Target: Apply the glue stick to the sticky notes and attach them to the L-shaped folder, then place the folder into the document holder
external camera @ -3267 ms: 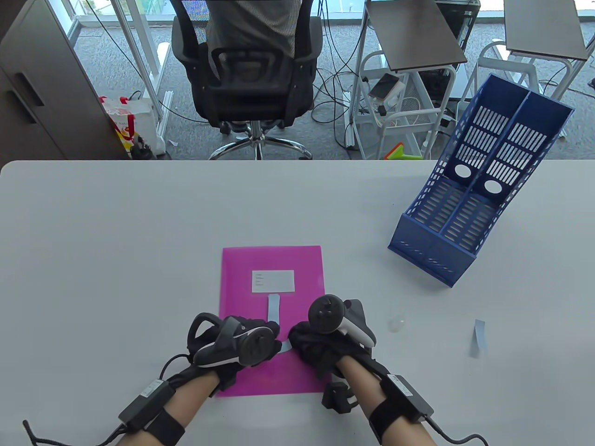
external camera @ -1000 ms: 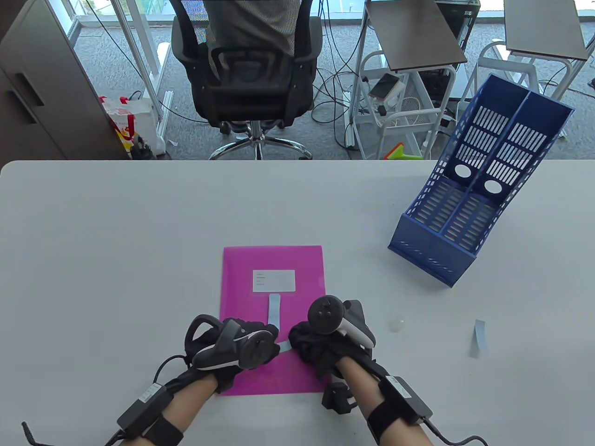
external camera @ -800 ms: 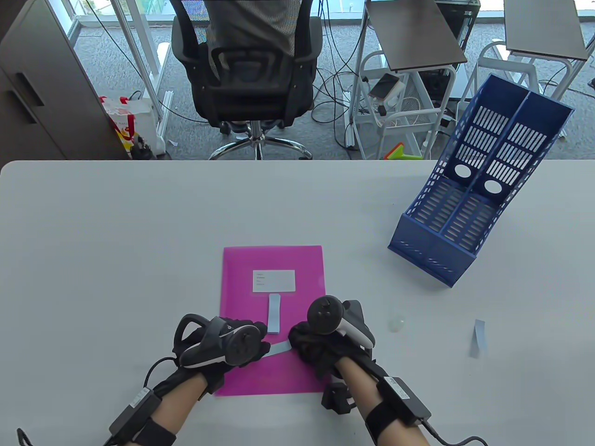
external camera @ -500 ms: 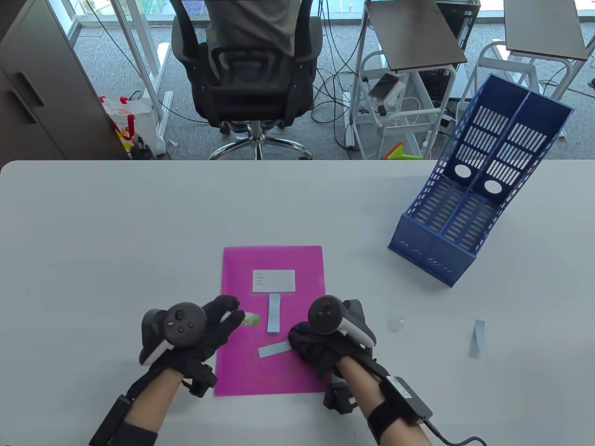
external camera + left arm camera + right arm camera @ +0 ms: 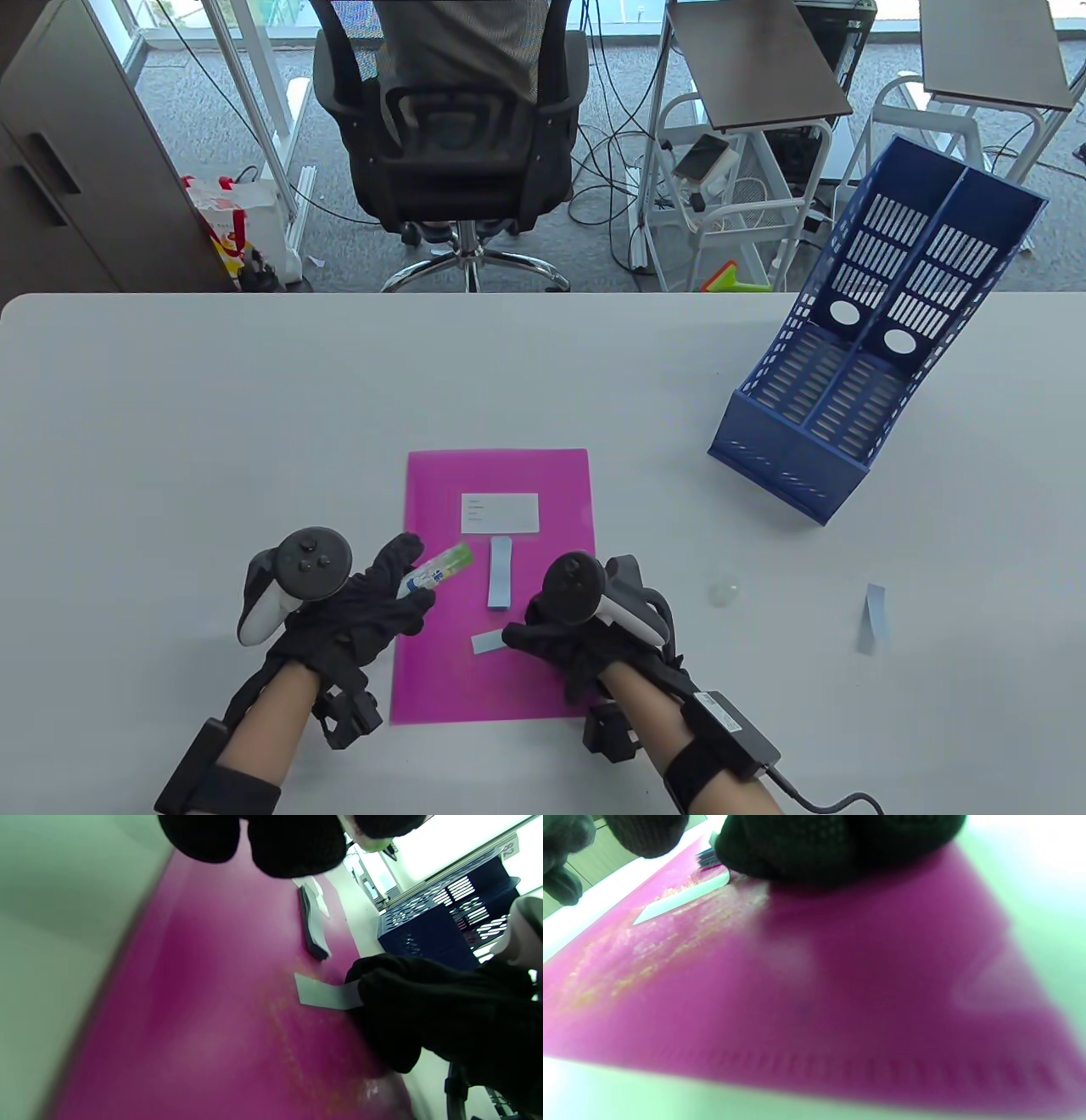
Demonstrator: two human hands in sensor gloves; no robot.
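A magenta L-shaped folder lies flat near the table's front edge, with a white label and a blue sticky-note pad on it. A loose pale-blue sticky note lies on the folder below the pad. My right hand pinches its right end with curled fingertips. My left hand hovers over the folder's left edge and grips an uncapped green-and-white glue stick. The blue document holder stands at the far right.
The clear glue-stick cap lies on the table right of the folder. Another blue sticky note sits further right. An office chair and carts stand beyond the table's far edge.
My left hand drew away from the loose note to the left and turned over, bringing the glue stick into view. My right hand shifted slightly left, staying on the note.
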